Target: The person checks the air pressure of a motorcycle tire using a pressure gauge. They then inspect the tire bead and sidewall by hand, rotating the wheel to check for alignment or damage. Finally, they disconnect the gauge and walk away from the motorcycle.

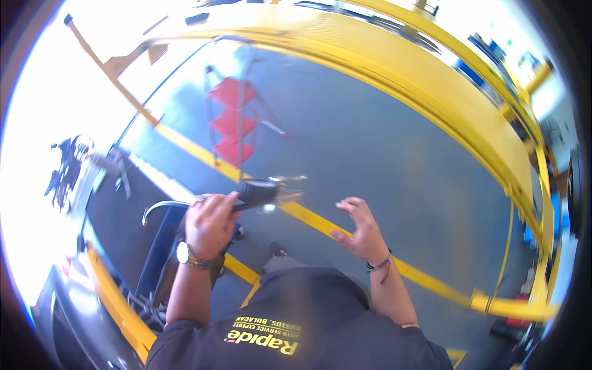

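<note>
My left hand [208, 223], with a watch at its wrist, is closed on a dark tool. The tool has a black rounded body [258, 192] and shiny metal prongs [290, 190] pointing right; motion blur hides its exact kind. A curved silvery tube [161, 205] shows on the far side of this hand, to its left; whether it joins the tool I cannot tell. My right hand [359, 229], a dark band at its wrist, hovers over the floor with fingers apart and slightly curled, holding nothing. A gap separates it from the prongs.
A yellow steel lift ramp [382, 55] curves across the far side and right. Red diamond-shaped panels [233, 120] on a stand are ahead left. Yellow lines [308, 219] cross the blue-grey floor [370, 148]. A dark vehicle [80, 317] is at lower left, near a yellow bar [117, 305].
</note>
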Available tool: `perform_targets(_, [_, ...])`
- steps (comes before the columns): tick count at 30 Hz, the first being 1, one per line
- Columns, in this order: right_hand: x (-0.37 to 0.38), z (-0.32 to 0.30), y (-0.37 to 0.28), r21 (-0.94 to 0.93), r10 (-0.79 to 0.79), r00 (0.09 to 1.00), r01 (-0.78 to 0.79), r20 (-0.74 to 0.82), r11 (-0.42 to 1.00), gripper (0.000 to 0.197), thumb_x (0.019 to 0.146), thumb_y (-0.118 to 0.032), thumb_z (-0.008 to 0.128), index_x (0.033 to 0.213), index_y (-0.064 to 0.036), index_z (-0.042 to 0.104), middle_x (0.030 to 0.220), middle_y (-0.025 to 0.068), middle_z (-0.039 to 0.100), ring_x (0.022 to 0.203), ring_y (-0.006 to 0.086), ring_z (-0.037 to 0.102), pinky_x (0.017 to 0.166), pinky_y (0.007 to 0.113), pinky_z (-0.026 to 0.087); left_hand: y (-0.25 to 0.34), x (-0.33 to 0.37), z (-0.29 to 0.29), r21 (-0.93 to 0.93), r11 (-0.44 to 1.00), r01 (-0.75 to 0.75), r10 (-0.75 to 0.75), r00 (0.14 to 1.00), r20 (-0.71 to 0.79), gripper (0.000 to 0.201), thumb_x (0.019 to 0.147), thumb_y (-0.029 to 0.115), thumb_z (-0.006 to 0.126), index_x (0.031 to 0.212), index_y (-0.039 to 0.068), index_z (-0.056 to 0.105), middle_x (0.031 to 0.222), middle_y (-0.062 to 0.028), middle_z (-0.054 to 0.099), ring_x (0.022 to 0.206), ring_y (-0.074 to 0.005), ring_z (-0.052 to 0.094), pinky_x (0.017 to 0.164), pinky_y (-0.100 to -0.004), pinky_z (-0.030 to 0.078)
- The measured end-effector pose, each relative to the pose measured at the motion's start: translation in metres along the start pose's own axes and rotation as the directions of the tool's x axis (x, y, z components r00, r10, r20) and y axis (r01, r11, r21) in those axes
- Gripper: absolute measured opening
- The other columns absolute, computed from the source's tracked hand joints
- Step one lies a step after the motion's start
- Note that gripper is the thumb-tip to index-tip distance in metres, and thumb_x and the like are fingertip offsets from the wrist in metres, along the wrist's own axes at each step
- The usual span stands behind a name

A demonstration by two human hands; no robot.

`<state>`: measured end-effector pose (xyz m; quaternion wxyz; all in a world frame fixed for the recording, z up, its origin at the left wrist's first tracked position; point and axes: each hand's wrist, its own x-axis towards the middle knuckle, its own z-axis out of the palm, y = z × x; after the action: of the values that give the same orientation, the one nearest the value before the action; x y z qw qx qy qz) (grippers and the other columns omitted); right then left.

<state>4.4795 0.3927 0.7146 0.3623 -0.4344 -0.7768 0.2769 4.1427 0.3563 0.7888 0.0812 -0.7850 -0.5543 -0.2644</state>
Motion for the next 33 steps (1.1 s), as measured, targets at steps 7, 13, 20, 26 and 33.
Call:
perform_targets(7, [-0.179,-0.141,0.061,-0.169,0.142,0.962,-0.184,-0.234,0.968,0.069,0.062,-0.021,0.088,0.123,-0.0077,0.059,0.113,0.0112,0.064,0.106,0.0309,0.06,0.091,0.042,0.049,0.259,0.073,0.101,-0.538,0.628,-0.562,0.619,0.78,-0.092,0.039,0.063,0.006,0.079,0.101,0.005,0.071,0.087,-0.0037,0.065,0.076,-0.0205,0.064,0.074,-0.0375,0.048])
perform_targets(13, [-0.341,-0.214,0.086,0.219,0.477,0.757,-0.425,-0.446,0.878,0.041,0.067,-0.007,0.083,0.103,-0.0042,0.066,0.097,0.0109,0.068,0.083,0.0254,0.067,0.076,0.032,0.053,0.419,0.109,0.182,-0.729,0.446,-0.52,0.692,0.717,-0.088,0.036,0.059,0.011,0.085,0.091,0.005,0.071,0.081,-0.0041,0.066,0.073,-0.0214,0.065,0.069,-0.0366,0.05])
perform_targets(20, [-0.454,-0.285,0.122,0.554,0.641,0.142,-0.387,-0.754,0.737,0.034,0.074,-0.009,0.082,0.103,-0.0042,0.066,0.092,0.0046,0.07,0.082,0.0132,0.064,0.076,0.029,0.052,0.556,0.169,0.342,-0.828,0.525,-0.199,0.667,0.7,0.255,0.013,0.081,0.01,0.075,0.091,0.003,0.069,0.077,-0.0085,0.066,0.063,-0.0199,0.062,0.062,-0.0331,0.05])
perform_targets(26, [-0.564,-0.375,0.166,0.579,0.79,-0.101,-0.737,-0.605,0.349,0.029,0.083,-0.021,0.08,0.101,-0.0033,0.066,0.085,-0.0029,0.066,0.076,0.0087,0.059,0.071,0.025,0.049,0.724,0.154,0.506,-0.711,0.381,0.592,0.704,0.313,0.638,0.014,0.095,0.014,0.065,0.1,0.002,0.065,0.071,0.0003,0.058,0.062,-0.006,0.056,0.056,-0.0248,0.046])
perform_targets(33, [-0.742,-0.263,0.243,0.967,0.874,-0.485,0.231,0.017,0.109,0.046,0.092,-0.046,0.065,0.114,-0.0064,0.067,0.107,0.0067,0.068,0.1,0.0178,0.061,0.091,0.034,0.047,1.006,0.088,0.54,-0.923,0.282,-0.263,0.868,-0.339,0.362,0.028,0.093,0.029,0.061,0.1,0.003,0.068,0.084,-0.0161,0.067,0.08,-0.0301,0.065,0.073,-0.0422,0.051])
